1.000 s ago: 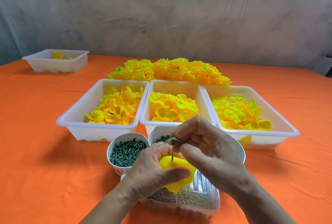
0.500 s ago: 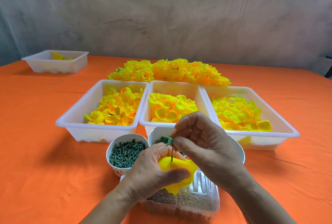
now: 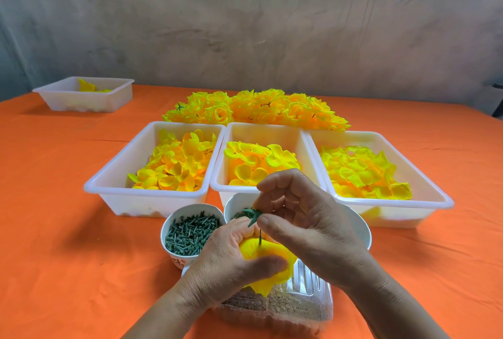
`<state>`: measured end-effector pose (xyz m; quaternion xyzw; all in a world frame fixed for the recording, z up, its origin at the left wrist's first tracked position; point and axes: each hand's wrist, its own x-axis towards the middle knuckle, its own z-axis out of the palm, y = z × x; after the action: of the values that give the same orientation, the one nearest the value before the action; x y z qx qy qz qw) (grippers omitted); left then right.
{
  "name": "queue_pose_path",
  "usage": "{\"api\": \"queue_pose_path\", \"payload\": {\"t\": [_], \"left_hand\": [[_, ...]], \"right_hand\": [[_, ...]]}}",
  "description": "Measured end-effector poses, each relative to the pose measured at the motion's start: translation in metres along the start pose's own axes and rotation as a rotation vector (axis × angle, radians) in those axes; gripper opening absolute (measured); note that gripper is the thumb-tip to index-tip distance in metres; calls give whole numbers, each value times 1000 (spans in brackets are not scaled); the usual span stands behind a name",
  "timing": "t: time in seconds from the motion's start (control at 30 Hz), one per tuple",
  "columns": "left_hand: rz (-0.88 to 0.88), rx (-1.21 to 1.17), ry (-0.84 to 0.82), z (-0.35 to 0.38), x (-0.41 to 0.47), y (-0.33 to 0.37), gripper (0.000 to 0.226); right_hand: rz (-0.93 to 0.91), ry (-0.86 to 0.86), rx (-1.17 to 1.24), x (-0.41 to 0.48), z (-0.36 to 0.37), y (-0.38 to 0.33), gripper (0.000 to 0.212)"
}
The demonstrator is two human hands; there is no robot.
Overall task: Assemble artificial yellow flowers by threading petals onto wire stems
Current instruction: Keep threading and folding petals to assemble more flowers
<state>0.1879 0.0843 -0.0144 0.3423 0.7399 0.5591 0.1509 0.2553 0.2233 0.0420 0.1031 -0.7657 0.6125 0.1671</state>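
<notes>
Both hands: the left hand (image 3: 231,262) and right hand (image 3: 307,227) are being held close together, low over the table (image 3: 54,229).
Left hand: the yellow petal bundle (image 3: 261,253) is being cupped, with the thumb curled across its front.
Right hand: the green calyx (image 3: 253,216) is being pinched between thumb and forefinger, atop the wire stem (image 3: 260,238).
Stem: it is being kept upright, and its lower end appears to be entering the petals' centre.
Handling: the petals are being judged light, soft and easily crushed; the wire is being judged thin and likely to bend.
Hold: the bundle is best being gripped loosely round its base, the stem low, near the petals.
Supply: loose petals are being kept in three white trays (image 3: 265,126) behind.
</notes>
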Motion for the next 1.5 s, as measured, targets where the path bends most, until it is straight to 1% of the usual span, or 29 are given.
{"api": "queue_pose_path", "payload": {"t": [0.2, 0.37, 0.43, 0.57, 0.63, 0.77, 0.87, 0.93, 1.0, 1.03, 1.13, 1.2, 1.27, 1.3, 1.4, 1.5], "left_hand": [[-3, -6, -14, 0, 0, 0, 36], [-32, -8, 7, 1, 1, -4, 20], [-23, -16, -7, 1, 1, -4, 22], [19, -2, -5, 2, 2, -3, 39], [22, 3, -3, 2, 2, -4, 40], [13, 11, 5, 2, 1, -4, 41], [1, 17, 6, 1, 1, -2, 44], [0, 27, 1, 0, 0, -3, 41], [9, 25, 5, 0, 1, -3, 37], [13, 20, 4, 0, 1, -2, 36], [24, 35, -4, 0, 1, -1, 35], [34, 64, 9, 0, 1, 0, 27], [46, 88, 16, 0, 1, 1, 23], [45, 90, 12, -1, 2, 0, 23], [28, 67, -25, -1, 3, -4, 30], [21, 85, -44, -1, 3, -7, 45]], "right_hand": [[4, 4, 2, -1, 1, 4, 41], [26, -3, 0, -3, 0, 10, 43], [38, -12, -31, -4, 0, 12, 43], [56, -21, -179, -9, -2, 16, 45], [69, -37, -250, -11, -3, 17, 45], [95, -67, -307, -13, -6, 17, 45], [103, -91, -293, -13, -8, 15, 39], [90, -70, -278, -12, -7, 14, 26], [65, -29, -322, -10, -5, 15, 14], [57, -15, -359, -10, -4, 16, 11], [52, -21, -438, -10, -5, 19, 12], [44, -44, -486, -11, -6, 20, 8], [65, -48, -485, -11, -6, 22, 2], [82, -47, -471, -11, -6, 23, 3], [158, -57, -391, -11, -5, 27, 7], [199, -61, -319, -14, -7, 30, 10]]}}
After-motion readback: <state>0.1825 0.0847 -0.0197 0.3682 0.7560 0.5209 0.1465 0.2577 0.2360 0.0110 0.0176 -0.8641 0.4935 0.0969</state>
